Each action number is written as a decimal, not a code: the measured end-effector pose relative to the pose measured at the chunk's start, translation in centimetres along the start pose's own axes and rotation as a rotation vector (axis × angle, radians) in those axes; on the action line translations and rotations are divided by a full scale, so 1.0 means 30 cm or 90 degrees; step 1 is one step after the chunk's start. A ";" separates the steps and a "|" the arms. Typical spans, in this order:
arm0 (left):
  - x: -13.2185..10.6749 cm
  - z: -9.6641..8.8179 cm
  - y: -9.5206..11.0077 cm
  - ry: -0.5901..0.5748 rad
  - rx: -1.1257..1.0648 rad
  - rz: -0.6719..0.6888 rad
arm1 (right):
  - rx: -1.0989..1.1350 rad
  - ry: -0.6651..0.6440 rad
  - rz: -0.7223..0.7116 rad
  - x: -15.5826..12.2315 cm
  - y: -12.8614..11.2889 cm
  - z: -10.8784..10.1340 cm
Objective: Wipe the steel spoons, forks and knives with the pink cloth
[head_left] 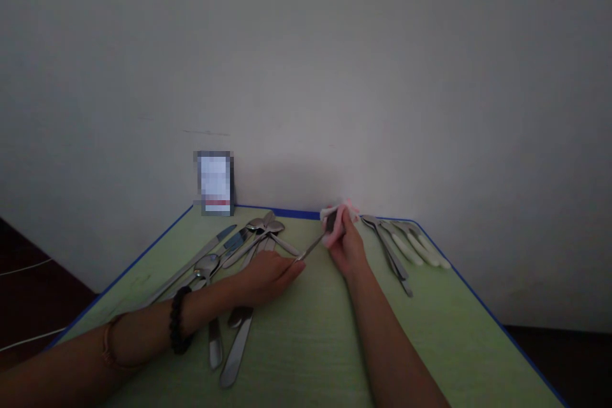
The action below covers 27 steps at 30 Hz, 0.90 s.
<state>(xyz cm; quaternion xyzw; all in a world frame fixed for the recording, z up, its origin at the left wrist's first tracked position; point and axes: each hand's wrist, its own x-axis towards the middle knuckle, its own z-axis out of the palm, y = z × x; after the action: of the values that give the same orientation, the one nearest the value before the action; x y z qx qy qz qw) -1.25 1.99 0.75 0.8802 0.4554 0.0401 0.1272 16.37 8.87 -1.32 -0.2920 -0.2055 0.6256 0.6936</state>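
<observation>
My left hand (270, 277) pinches the end of a metal handle that belongs to what looks like a spoon (313, 246). Its dark, wide end lies in the folds of a pink and white cloth (338, 224), partly hidden. My right hand (350, 245) is closed around this cloth, pressing it about the spoon's head. Under and beside my left hand lies a loose pile of metal cutlery, with several spoons (207, 264) and a long table knife (191, 262); my left arm covers part of it.
On the right of the green table (315, 344) lie metal spoons (389, 254) and several white-handled pieces of cutlery (408, 248). A phone-like lit screen (215, 182), blurred, stands at the back left against the wall (306, 76). Blue edging (291, 213) borders the tabletop.
</observation>
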 end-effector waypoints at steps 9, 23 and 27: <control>-0.004 0.010 -0.015 0.011 0.020 0.073 | -0.064 -0.161 0.079 -0.036 -0.018 0.007; -0.001 -0.003 -0.002 -0.008 0.000 0.029 | -0.085 -0.223 0.122 -0.044 -0.008 0.007; 0.007 0.003 -0.007 0.036 -0.077 -0.019 | -0.063 -0.128 0.029 -0.012 0.017 0.006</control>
<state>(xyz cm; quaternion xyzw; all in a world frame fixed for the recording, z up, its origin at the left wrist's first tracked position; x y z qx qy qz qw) -1.29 2.25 0.60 0.8625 0.4686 0.0908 0.1680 15.80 8.55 -1.49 -0.2662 -0.2985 0.6563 0.6398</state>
